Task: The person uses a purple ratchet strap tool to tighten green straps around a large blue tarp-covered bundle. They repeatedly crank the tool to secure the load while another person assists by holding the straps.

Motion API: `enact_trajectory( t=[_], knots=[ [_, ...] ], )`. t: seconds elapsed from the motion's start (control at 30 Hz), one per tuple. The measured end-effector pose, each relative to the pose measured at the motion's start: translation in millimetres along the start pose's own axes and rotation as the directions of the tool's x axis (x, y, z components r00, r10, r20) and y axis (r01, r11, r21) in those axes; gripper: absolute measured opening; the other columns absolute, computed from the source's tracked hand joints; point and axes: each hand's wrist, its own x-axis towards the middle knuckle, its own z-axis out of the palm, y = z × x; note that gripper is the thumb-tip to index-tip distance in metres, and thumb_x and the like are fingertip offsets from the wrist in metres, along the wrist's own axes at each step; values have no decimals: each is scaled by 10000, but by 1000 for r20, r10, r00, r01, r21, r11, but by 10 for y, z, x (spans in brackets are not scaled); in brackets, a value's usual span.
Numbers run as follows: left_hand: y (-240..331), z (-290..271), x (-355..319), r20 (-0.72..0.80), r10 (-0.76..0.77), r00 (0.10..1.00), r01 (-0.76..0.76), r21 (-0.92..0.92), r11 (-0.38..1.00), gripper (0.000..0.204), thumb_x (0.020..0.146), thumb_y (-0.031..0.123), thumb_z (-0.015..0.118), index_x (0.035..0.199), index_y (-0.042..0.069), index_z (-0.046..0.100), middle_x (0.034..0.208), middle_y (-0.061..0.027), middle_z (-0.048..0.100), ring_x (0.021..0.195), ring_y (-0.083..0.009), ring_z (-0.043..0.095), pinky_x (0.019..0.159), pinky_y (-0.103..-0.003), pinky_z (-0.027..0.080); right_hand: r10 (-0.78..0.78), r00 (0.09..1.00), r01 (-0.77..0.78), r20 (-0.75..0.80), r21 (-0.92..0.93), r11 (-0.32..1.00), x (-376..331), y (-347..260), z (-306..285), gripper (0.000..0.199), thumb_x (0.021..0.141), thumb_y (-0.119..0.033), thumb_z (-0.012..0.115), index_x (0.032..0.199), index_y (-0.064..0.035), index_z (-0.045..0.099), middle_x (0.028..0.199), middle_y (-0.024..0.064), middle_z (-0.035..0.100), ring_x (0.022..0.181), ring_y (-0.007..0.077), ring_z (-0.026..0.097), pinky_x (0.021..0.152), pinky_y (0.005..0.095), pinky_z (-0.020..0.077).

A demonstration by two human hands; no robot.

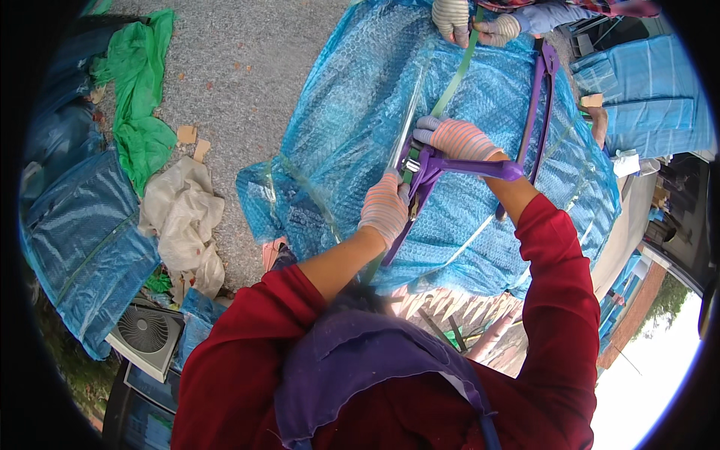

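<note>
While outdoors, blue wrap (352, 139) above grey ground (232, 82)

Blue bubble-wrapped bundle (345, 112) | on it: green strap (454, 86), purple long-handled tool (532, 112) | grey ground (240, 45): cardboard scraps (187, 135)

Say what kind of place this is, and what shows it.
Probably an outdoor packing or storage yard: rough grey ground underfoot, a big blue bubble-wrapped load with straps on it, and another blue-wrapped bundle at the left.
</note>
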Motion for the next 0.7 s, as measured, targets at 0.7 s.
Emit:
enact_trajectory(
  t=[0.7],
  knots=[
    [-852,342,-702,-106,-51,993,64,124,990,199,897,126,559,1072,78,476,815,-120,622,716,-289,595,634,-329,470,771,610,-207,-183,902,378,-1045,-1393,1436,248,891,-102,590,1134,-57,567,954,42,627,814,116,593,712,265,485]
  ],
)
